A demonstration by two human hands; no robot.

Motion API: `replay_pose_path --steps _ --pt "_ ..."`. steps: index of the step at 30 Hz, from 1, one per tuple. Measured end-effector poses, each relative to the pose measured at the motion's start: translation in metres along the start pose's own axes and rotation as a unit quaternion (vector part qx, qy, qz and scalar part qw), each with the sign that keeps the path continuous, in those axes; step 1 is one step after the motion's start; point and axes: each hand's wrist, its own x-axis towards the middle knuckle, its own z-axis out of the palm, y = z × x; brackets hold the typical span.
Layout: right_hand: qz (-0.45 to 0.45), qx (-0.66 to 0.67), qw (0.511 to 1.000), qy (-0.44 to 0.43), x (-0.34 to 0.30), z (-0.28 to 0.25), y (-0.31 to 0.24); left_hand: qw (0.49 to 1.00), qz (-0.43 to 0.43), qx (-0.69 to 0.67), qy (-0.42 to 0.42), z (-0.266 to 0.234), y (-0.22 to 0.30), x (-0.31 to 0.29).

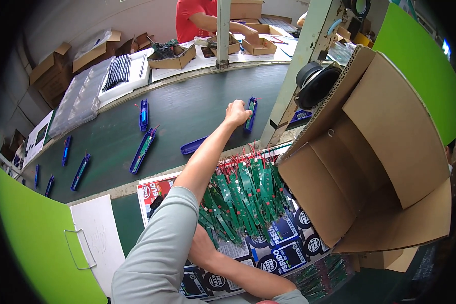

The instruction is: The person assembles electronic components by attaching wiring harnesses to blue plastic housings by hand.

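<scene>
My left hand [236,112] reaches far forward over the dark green belt. Its fingers are closed at the left edge of a blue plastic housing [249,123], the fingertips on the strip-shaped green circuit board inside it. Below that forearm, my right hand [201,247] lies near the left side of a pile of green circuit boards [248,195] with red wires. The left arm covers its fingers, so what they hold is hidden. Another blue housing [194,146] lies partly behind my left forearm.
Several blue housings [143,150] lie along the belt [187,96] to the left. An open cardboard box [385,152] stands right of the pile, near a metal post [301,81] and a round black speaker [317,83]. Across the belt, a person in red [195,20] handles small boxes.
</scene>
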Motion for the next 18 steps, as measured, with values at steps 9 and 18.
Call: replay_pose_path --steps 9,18 --pt "0.002 -0.094 0.995 0.014 0.023 -0.022 -0.011 0.978 0.068 0.123 -0.153 -0.113 -0.033 -0.037" --pt "0.026 -0.008 0.999 0.041 0.025 -0.028 -0.028 0.966 0.156 0.176 -0.106 -0.155 -0.098 -0.119"
